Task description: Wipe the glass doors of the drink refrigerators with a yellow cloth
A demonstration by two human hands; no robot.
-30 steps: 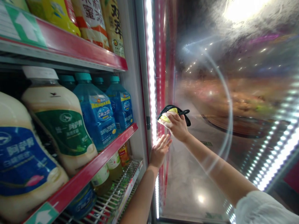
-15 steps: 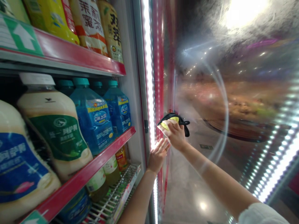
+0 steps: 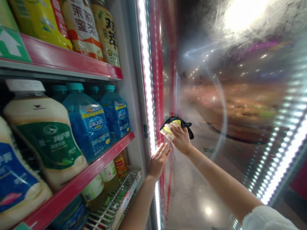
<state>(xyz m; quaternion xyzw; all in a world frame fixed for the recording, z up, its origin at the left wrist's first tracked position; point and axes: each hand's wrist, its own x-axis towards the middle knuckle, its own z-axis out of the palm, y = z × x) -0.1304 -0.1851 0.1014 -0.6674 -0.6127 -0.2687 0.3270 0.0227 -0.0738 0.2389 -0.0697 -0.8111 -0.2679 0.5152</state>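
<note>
So R hand (image 3: pixel 178 139) is bunched around a cloth (image 3: pixel 177 122), yellow on one side w/ black edging and a black loop poking out to the right. Fingers are bent over the yellow part, pinning it in a wad. Cloth sits near the red trim (image 3: pixel 158 105) on the hinge-looking side of the glass door (image 3: pixel 201 188), approx mid-height in view. Can't tell how hard it's pushed against anything tbh.

L hand (image 3: pixel 158 159) is just below and left of it, nothing in its grip afaict. Fingers r stretched out, pretty close together, pointing up, over the edge of the bright LED strip (image 3: pixel 148 80). Can't tell if it's actually touching the strip or the trim. The two hands r near each other, not overlapping. R arm has a white sleeve (image 3: pixel 271 218) btw.

Left of all that = drinks shelves. Middle shelf (image 3: pixel 83 188) has a red front edge, w/ a white-capped bottle w/ green label (image 3: pixel 54 143) and blue bottles (image 3: pixel 92 127) w/ teal caps. Top shelf (image 3: pixel 74 54) has yellow and tan bottles etc. Lower wire rack (image 3: pixel 124 191) holds an orange bottle (image 3: pixel 120 164) + a few others. Door glass is hazy/smeared up top, w/ a 2nd LED strip (image 3: pixel 285 163) on the far right.
</note>
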